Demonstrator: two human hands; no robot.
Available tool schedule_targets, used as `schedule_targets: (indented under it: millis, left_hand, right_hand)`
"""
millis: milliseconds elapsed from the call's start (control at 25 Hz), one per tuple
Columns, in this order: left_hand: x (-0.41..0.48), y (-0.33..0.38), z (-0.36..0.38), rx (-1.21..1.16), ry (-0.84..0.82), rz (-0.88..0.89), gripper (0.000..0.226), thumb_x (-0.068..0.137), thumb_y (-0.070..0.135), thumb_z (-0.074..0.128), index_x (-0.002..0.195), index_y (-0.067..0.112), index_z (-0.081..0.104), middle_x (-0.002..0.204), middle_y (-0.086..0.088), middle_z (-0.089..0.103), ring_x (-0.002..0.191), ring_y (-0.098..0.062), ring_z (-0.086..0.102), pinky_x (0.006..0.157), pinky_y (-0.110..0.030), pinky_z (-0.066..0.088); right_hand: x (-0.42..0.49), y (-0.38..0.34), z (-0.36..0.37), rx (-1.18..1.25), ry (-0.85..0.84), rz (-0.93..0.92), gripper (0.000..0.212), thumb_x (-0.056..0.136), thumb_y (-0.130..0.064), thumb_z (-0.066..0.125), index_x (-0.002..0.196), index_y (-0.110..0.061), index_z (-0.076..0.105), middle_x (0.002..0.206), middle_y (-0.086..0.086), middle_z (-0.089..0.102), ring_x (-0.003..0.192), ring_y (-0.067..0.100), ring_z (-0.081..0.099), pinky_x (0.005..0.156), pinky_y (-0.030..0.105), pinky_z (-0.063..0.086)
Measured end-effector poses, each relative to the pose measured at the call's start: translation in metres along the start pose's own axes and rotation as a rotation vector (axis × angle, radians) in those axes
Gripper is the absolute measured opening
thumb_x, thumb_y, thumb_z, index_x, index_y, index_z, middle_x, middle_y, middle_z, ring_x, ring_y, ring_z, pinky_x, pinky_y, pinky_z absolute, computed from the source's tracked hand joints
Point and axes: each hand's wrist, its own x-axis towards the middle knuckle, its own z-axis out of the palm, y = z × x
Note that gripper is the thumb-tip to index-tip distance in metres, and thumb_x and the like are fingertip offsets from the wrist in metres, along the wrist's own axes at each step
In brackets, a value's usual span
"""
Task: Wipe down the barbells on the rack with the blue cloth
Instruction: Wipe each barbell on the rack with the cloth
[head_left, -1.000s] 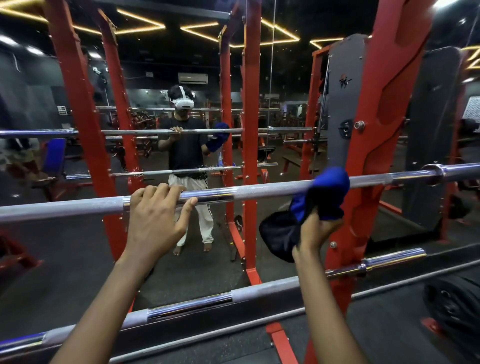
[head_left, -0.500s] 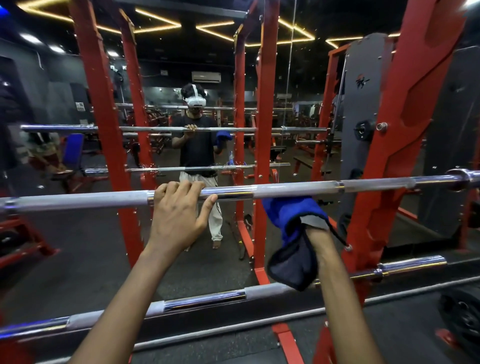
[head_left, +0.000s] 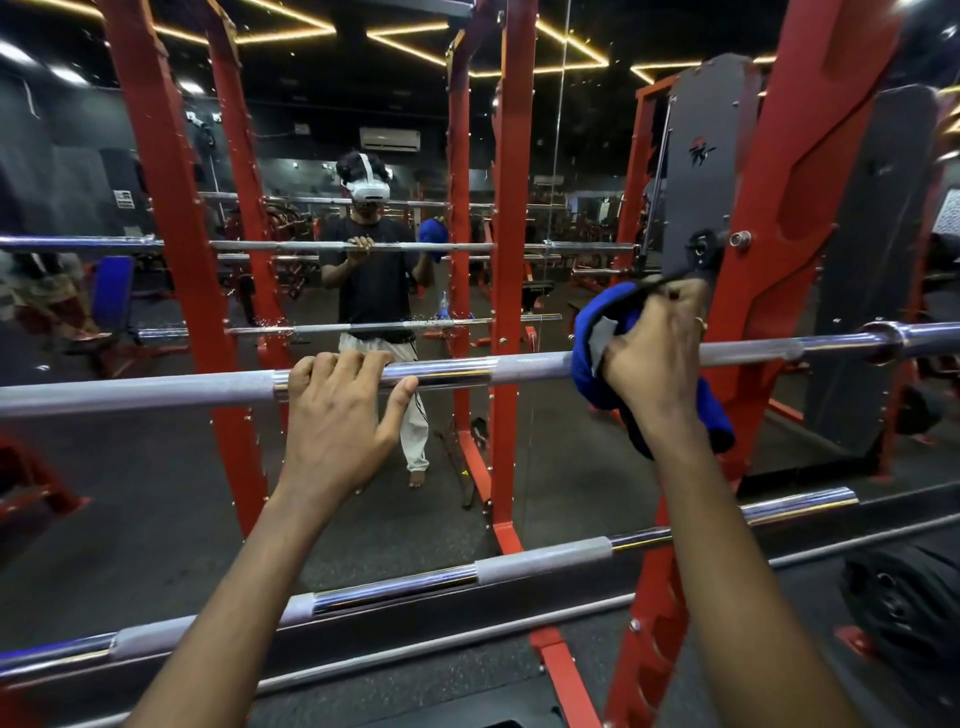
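The upper barbell (head_left: 519, 369), a round steel bar with matte knurled stretches and polished chrome bands, is lying across the red rack (head_left: 769, 291). The left hand (head_left: 337, 410) is gripping its chrome band, fingers curling over the top. Further right along that bar, the right hand (head_left: 654, 364) is clutching the soft blue cloth (head_left: 592, 332) around the knurling, folds hanging below. A lower barbell (head_left: 540, 561) is lying beneath.

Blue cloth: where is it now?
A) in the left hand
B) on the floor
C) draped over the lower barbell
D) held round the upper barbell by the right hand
D: the right hand grips the blue cloth round the upper barbell; the left hand holds bare bar.
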Motion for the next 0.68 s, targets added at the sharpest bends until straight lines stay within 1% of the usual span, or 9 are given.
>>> schedule_targets:
  millis: [120,160,280,360,400,440,520,600,680]
  left_hand:
    - [0.001,0.001,-0.001,0.000,-0.012,-0.010,0.044,0.102,0.053,0.039,0.115,0.019,0.063,0.102,-0.005,0.062,0.098,-0.029,0.054,0.095,-0.044,0.034]
    - [0.000,0.001,-0.001,-0.001,-0.009,-0.013,0.044,0.102,0.053,0.039,0.115,0.019,0.063,0.102,-0.005,0.062,0.098,-0.029,0.054,0.095,-0.044,0.034]
    - [0.000,0.002,-0.001,0.000,-0.003,-0.021,0.044,0.101,0.054,0.039,0.114,0.019,0.063,0.100,-0.005,0.062,0.097,-0.029,0.054,0.095,-0.044,0.033]
    - [0.000,0.002,-0.002,0.000,-0.025,-0.027,0.045,0.101,0.054,0.037,0.114,0.019,0.063,0.100,-0.004,0.062,0.097,-0.028,0.054,0.096,-0.043,0.033]
    - [0.001,0.002,-0.003,-0.007,-0.037,-0.029,0.046,0.101,0.054,0.037,0.115,0.019,0.063,0.101,-0.003,0.062,0.098,-0.028,0.054,0.096,-0.042,0.032]
    - [0.001,0.001,-0.004,-0.024,-0.051,-0.024,0.046,0.101,0.054,0.036,0.117,0.020,0.063,0.102,-0.003,0.062,0.099,-0.027,0.054,0.097,-0.042,0.032]
    - [0.001,-0.004,-0.009,-0.099,-0.101,0.016,0.047,0.101,0.054,0.035,0.124,0.022,0.060,0.110,-0.001,0.062,0.105,-0.024,0.055,0.100,-0.041,0.032]
    - [0.004,-0.022,-0.023,-0.176,-0.162,0.089,0.047,0.100,0.053,0.036,0.132,0.025,0.056,0.119,0.001,0.060,0.113,-0.021,0.056,0.104,-0.040,0.031]
    - [0.007,-0.059,-0.037,-0.110,-0.149,0.125,0.049,0.099,0.054,0.035,0.134,0.029,0.057,0.122,0.002,0.061,0.119,-0.021,0.056,0.103,-0.043,0.030]
  right_hand:
    - [-0.011,-0.023,0.011,0.010,0.069,-0.127,0.043,0.082,-0.034,0.064,0.112,-0.005,0.056,0.118,0.014,0.046,0.107,0.030,0.051,0.084,0.030,0.041]
    - [-0.021,-0.030,0.013,0.056,0.066,-0.158,0.045,0.080,-0.034,0.059,0.113,-0.005,0.052,0.117,0.012,0.045,0.107,0.028,0.049,0.085,0.029,0.039]
    - [-0.051,-0.027,0.017,0.292,-0.041,-0.298,0.048,0.075,-0.023,0.055,0.118,-0.004,0.047,0.124,0.007,0.045,0.118,0.025,0.047,0.104,0.031,0.039]
    - [-0.053,-0.012,0.013,0.326,-0.163,-0.387,0.046,0.081,-0.012,0.063,0.126,-0.007,0.056,0.138,0.002,0.051,0.132,0.020,0.048,0.117,0.032,0.035]
    - [-0.049,-0.004,0.009,0.345,-0.235,-0.402,0.046,0.086,-0.012,0.069,0.131,-0.011,0.060,0.144,-0.001,0.054,0.138,0.017,0.048,0.120,0.033,0.033]
    - [-0.042,0.004,0.008,0.351,-0.281,-0.393,0.047,0.089,-0.017,0.074,0.135,-0.016,0.062,0.146,-0.003,0.056,0.142,0.014,0.047,0.123,0.034,0.031]
    - [-0.032,0.017,0.007,0.290,-0.240,-0.329,0.049,0.093,-0.041,0.071,0.138,-0.026,0.061,0.145,-0.009,0.059,0.140,0.011,0.050,0.125,0.040,0.026]
    - [-0.031,0.023,0.015,0.275,-0.137,-0.249,0.051,0.095,-0.056,0.058,0.136,-0.026,0.061,0.136,-0.008,0.065,0.127,0.017,0.059,0.118,0.045,0.036]
    - [-0.037,0.014,0.029,0.326,-0.063,-0.221,0.052,0.095,-0.058,0.056,0.129,-0.020,0.063,0.124,-0.003,0.069,0.115,0.021,0.064,0.105,0.046,0.048]
